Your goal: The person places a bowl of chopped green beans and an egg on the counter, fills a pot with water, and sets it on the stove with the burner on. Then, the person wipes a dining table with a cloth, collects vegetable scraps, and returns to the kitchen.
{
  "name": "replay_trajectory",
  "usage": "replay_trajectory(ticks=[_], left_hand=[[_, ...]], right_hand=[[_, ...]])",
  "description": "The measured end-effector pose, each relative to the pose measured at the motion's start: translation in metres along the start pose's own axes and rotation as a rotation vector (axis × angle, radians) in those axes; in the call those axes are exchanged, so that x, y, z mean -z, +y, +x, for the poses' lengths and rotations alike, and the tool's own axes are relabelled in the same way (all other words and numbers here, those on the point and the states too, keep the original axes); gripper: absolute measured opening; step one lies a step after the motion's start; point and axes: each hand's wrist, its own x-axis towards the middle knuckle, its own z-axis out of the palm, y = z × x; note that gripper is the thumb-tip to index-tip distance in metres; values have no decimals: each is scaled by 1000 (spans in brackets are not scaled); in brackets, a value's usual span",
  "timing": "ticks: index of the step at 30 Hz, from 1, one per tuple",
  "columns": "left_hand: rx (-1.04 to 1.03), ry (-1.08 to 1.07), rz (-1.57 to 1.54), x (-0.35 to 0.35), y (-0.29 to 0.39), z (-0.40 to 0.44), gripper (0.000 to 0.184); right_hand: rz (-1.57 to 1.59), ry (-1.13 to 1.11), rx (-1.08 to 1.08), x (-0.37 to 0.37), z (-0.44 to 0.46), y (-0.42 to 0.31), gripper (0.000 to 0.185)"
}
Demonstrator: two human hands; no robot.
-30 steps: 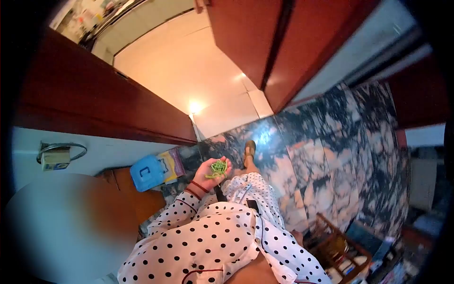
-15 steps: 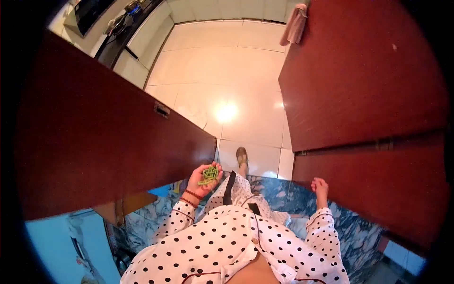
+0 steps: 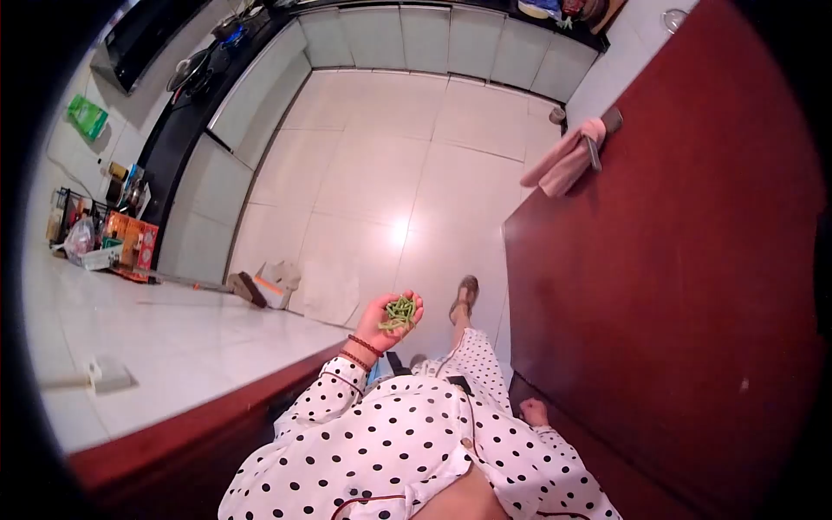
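My left hand is cupped palm up in front of my body, its fingers curled round a small heap of cut green beans. Red bead bracelets circle that wrist. Low at my right side, beside the dark red door, hangs my right hand. Its fingers are curled in, and nothing shows in them.
A pink cloth hangs on the door handle. Pale floor tiles stretch ahead to grey cabinets. Along the left runs a black counter with a pan. Packets and bottles stand at its near end. A dustpan-like object lies by the wall.
I have moved forward through the doorway, and more of the kitchen shows. My left hand still carries the beans. My right hand has dropped lower and closer to my body.
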Motion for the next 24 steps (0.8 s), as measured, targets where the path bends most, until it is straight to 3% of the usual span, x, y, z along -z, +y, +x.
replay_trajectory(ticks=[1, 3, 5, 6, 9, 11, 13, 15, 18, 21, 22, 23, 24], left_hand=[[-4, 10, -6, -2, 4, -3, 18], [-23, 53, -17, -18, 4, -13, 18], [-57, 102, -48, -31, -19, -28, 18], [-31, 29, -78, -41, -43, 1, 18], [-105, -26, -65, -100, -82, 135, 19], [-171, 37, -60, -133, -49, 151, 18], [-197, 70, -62, -158, -13, 173, 18], [-181, 78, -64, -175, 24, 206, 18], [-127, 32, -84, -208, 93, 270, 18], [-119, 21, -52, -254, 161, 322, 17], [-120, 15, -18, -278, 183, 336, 17], [-122, 9, 17, -301, 205, 351, 17], [-139, -9, 26, -320, 229, 366, 16]], right_hand=[[-19, 37, -66, 1, -11, 5, 18], [-805, -142, 290, -3, -1, 62, 18], [-859, -165, 418, 34, -5, 58, 17], [-893, -203, 520, 73, 37, 60, 17], [-173, 48, 160, 196, 196, -2, 25], [-252, 274, 341, 210, 249, -91, 22], [-39, 172, 403, 213, 320, -165, 18], [69, 118, 484, 245, 337, -269, 17], [322, 130, 560, 265, 397, -374, 17], [288, 115, 461, 266, 435, -418, 17], [386, 21, 331, 269, 444, -428, 17], [120, 71, 343, 272, 453, -427, 17], [246, -12, 264, 282, 443, -445, 18]])
